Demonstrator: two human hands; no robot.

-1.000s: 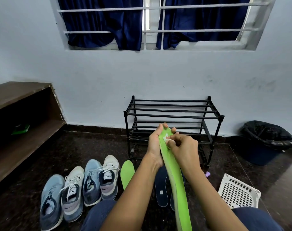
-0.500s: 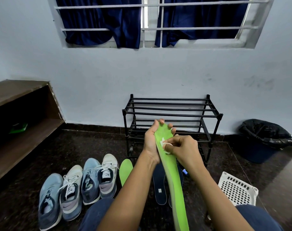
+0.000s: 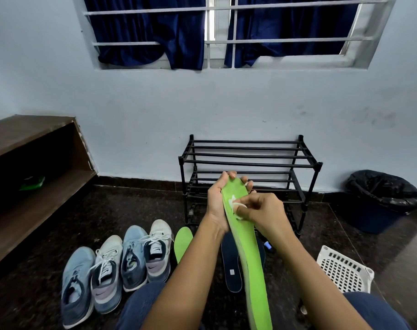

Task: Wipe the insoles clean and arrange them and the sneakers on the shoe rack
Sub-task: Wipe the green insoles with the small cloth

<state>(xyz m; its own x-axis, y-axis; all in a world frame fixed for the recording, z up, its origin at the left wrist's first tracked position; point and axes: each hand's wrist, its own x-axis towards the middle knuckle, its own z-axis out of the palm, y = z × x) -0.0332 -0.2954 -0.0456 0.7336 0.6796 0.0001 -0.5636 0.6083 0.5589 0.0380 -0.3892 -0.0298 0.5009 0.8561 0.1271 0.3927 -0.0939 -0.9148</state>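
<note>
The left hand (image 3: 216, 203) curls around the toe end of a long bright-green foam insole (image 3: 249, 248), held up in front of the black metal-tube shoe rack (image 3: 248, 161). The right hand (image 3: 264, 214) pinches a small white wipe (image 3: 235, 206) against the insole, so wiping looks unfinished. Before the rack, a second green insole (image 3: 183, 241), dark navy insoles (image 3: 230, 263) and four pale blue-and-white sneakers (image 3: 117, 265) lie on the floor, none racked yet. The arms hide how many navy insoles there are.

I count, placed against the shoe rack (image 3: 250, 162) ×1 | sneaker (image 3: 133, 256) ×4, left of it; green insole (image 3: 250, 258) ×2, in front; dark insole (image 3: 230, 265) ×2, in front, one mostly hidden; wipe (image 3: 235, 206) ×1, in front; white basket (image 3: 343, 270) ×1, right; bin (image 3: 381, 201) ×1, right
</note>
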